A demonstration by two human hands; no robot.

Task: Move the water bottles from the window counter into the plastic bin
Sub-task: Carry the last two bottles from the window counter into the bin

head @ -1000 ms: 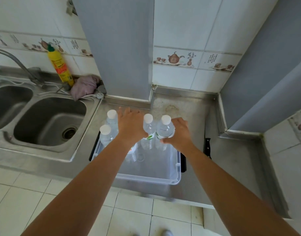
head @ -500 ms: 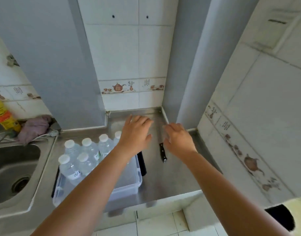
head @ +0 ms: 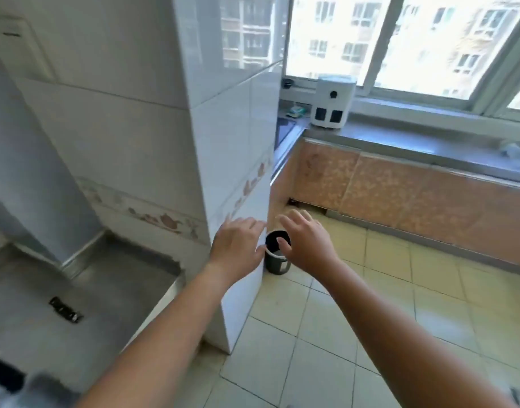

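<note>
My left hand (head: pixel 238 244) and my right hand (head: pixel 307 241) are stretched out in front of me, both empty with the fingers spread. The window counter (head: pixel 400 145) runs along the far right under the window. At its far right edge lies something clear and blurred (head: pixel 516 148) that may be water bottles; I cannot tell. The plastic bin is almost out of view: only a blurred pale corner (head: pixel 32 390) shows at the bottom left.
A white tiled pillar (head: pixel 238 142) stands straight ahead between the steel counter (head: pixel 91 290) and the yellow tiled floor (head: pixel 370 319). A small dark bin (head: pixel 278 256) sits on the floor by the pillar. A white appliance (head: pixel 332 101) stands on the window counter. A black knife handle (head: pixel 66 310) lies on the steel counter.
The view has swung right, away from the sink and the bin of bottles, toward the window counter. Both hands let go of the bottles and are now empty.
</note>
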